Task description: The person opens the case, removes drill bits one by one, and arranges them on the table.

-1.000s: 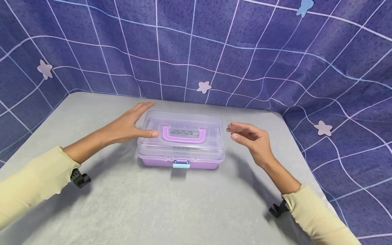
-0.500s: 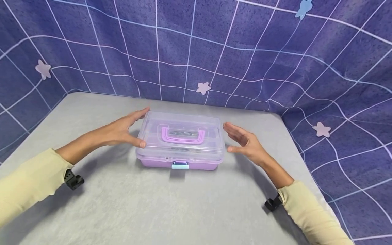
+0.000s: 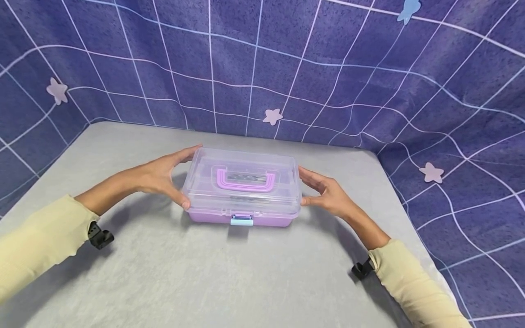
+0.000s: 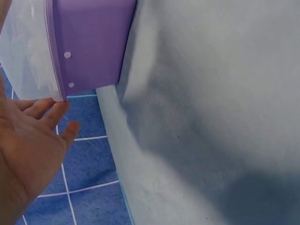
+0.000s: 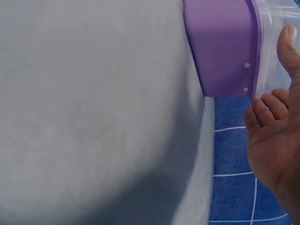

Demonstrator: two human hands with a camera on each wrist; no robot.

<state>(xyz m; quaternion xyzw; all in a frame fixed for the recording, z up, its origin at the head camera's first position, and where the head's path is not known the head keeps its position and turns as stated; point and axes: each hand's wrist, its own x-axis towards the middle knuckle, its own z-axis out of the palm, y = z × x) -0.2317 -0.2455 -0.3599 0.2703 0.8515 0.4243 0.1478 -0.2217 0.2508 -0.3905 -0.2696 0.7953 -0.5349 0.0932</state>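
Note:
A plastic storage box (image 3: 242, 220) with a purple base, clear lid, purple carry handle (image 3: 246, 181) and pale blue front latch (image 3: 242, 221) sits on the grey table with its lid down. My left hand (image 3: 153, 176) holds its left end, thumb by the front corner and fingertips at the back corner. At the other end, my right hand (image 3: 328, 196) grips the lid's side between thumb and fingers. The left wrist view shows the left fingers (image 4: 58, 112) meeting the lid's rim; the right wrist view shows the right thumb (image 5: 288, 49) along the clear lid. Contents look blurred through the plastic.
The grey tabletop (image 3: 229, 282) extends in front of the box. A blue gridded curtain (image 3: 238, 64) with star shapes hangs behind and at both sides. Dark wrist cameras sit on the left wrist (image 3: 100, 236) and right wrist (image 3: 362, 269).
My left hand has drawn back off the lid's top to the box's left end. My right hand has come in leftward and down to the right end. The box stays in place.

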